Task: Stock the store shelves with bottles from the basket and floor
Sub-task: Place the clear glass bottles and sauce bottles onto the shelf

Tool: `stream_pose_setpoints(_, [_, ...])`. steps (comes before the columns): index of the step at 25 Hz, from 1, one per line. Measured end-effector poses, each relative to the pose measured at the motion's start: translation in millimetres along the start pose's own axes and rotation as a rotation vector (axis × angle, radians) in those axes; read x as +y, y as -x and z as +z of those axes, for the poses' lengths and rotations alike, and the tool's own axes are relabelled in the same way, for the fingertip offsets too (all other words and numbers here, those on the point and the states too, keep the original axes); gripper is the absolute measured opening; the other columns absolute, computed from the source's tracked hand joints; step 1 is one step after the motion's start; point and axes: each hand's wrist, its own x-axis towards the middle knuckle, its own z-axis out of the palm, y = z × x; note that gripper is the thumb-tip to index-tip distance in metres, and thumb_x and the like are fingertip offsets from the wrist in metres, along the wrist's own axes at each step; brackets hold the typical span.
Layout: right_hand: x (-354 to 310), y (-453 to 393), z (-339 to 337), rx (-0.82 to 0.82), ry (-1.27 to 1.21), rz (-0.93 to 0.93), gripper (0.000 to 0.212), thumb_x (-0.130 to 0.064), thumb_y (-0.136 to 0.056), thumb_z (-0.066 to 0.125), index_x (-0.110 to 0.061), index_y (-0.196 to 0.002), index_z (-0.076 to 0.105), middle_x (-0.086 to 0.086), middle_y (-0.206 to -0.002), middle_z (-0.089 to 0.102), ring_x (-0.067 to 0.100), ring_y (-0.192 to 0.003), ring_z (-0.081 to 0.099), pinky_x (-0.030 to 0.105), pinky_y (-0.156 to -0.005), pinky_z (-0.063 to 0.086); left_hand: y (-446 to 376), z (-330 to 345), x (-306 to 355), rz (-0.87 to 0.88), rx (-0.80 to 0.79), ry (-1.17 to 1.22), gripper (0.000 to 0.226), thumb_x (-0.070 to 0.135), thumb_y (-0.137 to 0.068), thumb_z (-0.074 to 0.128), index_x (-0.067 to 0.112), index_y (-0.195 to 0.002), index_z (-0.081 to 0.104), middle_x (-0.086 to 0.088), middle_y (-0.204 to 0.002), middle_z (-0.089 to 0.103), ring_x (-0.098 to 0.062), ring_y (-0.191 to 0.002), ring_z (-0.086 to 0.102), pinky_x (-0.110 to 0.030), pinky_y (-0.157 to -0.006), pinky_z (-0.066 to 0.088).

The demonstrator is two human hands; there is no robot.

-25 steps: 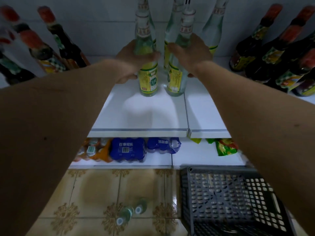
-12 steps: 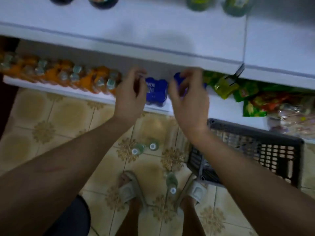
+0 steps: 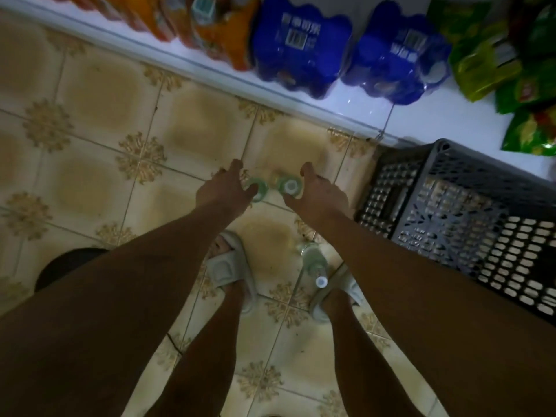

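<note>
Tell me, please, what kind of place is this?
Probably a small grocery shop: a low white shelf holds blue shrink-wrapped drink packs and green snack bags, and a grey basket stands on the tiled floor.

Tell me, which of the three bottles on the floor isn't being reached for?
The bottle between the feet, nearer the person. The other two stand side by side farther out, with the left hand and right hand at them.

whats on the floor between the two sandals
In the head view, a single clear bottle with a white cap stands on the tiled floor between the left sandal and the right sandal, nearer the right one.
</note>
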Motion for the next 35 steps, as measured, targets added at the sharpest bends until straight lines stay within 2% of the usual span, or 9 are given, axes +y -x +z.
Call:
stream_pose_setpoints(4, [-7,-22,24,-0.088,0.065,-0.018,0.059,-0.05,-0.089,0.063,-0.027,-0.136,0.036,0.001,-0.092,0.053,0.026,-0.084,0.061,0.032,-0.064,0.042,-7,13,0,0.083,0.105,-0.06,0.049,0.054,-0.092,0.049,0.026,-0.131,0.034,-0.008,-0.116,0.063,-0.034,-0.1,0.063,-0.039,-0.073,0.046])
stream_pose_setpoints(7, [-11,-34,37,-0.091,0.076,0.009,0.048,-0.038,-0.093,0.063,-0.024,-0.134,0.043,0.007,-0.1,0.062,0.03,-0.094,0.065,0.032,-0.066,0.042,-10,15,-1,0.155,0.137,-0.031,0.043,0.049,-0.092,0.052,0.026,-0.124,0.034,-0.007,-0.109,0.066,-0.034,-0.094,0.065,-0.039,-0.07,0.049])
stream_pose_setpoints(11, [-10,-43,46,-0.037,0.019,0.026,0.031,-0.017,-0.098,0.055,-0.019,-0.128,0.05,0.015,-0.104,0.066,0.033,-0.096,0.065,0.033,-0.064,0.042,-16,19,-9,0.097,0.004,-0.081,0.055,0.052,-0.087,0.059,0.029,-0.131,0.034,-0.008,-0.115,0.063,-0.034,-0.1,0.064,-0.039,-0.075,0.048])
stream_pose_setpoints(16, [-2,-49,49,-0.045,0.009,-0.04,0.028,-0.016,-0.098,0.055,-0.015,-0.125,0.05,0.016,-0.101,0.062,0.034,-0.094,0.063,0.034,-0.066,0.046,-26,31,-6,0.082,-0.09,-0.148,0.06,0.049,-0.088,0.063,0.033,-0.142,0.04,-0.008,-0.126,0.063,-0.031,-0.114,0.06,-0.033,-0.08,0.044])
stream_pose_setpoints(19, [3,-49,53,-0.002,-0.026,-0.058,0.027,-0.017,-0.096,0.059,-0.014,-0.121,0.051,0.014,-0.095,0.058,0.032,-0.09,0.061,0.035,-0.066,0.047,-30,42,-2,0.071,-0.05,-0.106,0.052,0.04,-0.09,0.065,0.03,-0.139,0.05,-0.007,-0.131,0.06,-0.028,-0.119,0.057,-0.037,-0.094,0.048])
stream_pose_setpoints(21, [4,-50,57,0.024,-0.044,-0.067,0.026,-0.016,-0.094,0.061,-0.014,-0.119,0.052,0.013,-0.093,0.058,0.032,-0.089,0.061,0.037,-0.068,0.051,-33,46,-1,0.063,-0.003,-0.082,0.046,0.034,-0.092,0.065,0.026,-0.136,0.055,-0.007,-0.132,0.059,-0.028,-0.119,0.057,-0.037,-0.097,0.047])
stream_pose_setpoints(29, [18,-31,45,0.084,-0.18,-0.011,0.023,-0.016,-0.091,0.064,-0.016,-0.114,0.06,0.012,-0.099,0.064,0.025,-0.085,0.058,0.032,-0.07,0.052,-27,30,-7,0.162,-0.038,-0.151,0.036,0.028,-0.09,0.067,0.018,-0.125,0.064,-0.009,-0.117,0.066,-0.027,-0.105,0.063,-0.034,-0.086,0.049])
stream_pose_setpoints(34, [19,11,-6,0.107,-0.241,0.051,0.024,-0.023,-0.086,0.062,-0.023,-0.11,0.064,0.01,-0.096,0.066,0.026,-0.082,0.059,0.027,-0.061,0.044,11,-19,8,0.246,-0.055,-0.217,0.04,0.033,-0.089,0.061,0.018,-0.126,0.062,-0.009,-0.122,0.064,-0.027,-0.106,0.06,-0.032,-0.082,0.044])
stream_pose_setpoints(35, [16,25,-21,0.121,-0.272,0.066,0.025,-0.023,-0.085,0.064,-0.023,-0.109,0.066,0.01,-0.095,0.067,0.027,-0.083,0.061,0.028,-0.061,0.047,23,-35,14,0.269,-0.06,-0.209,0.04,0.033,-0.088,0.061,0.018,-0.125,0.063,-0.008,-0.12,0.064,-0.027,-0.105,0.061,-0.031,-0.081,0.044])
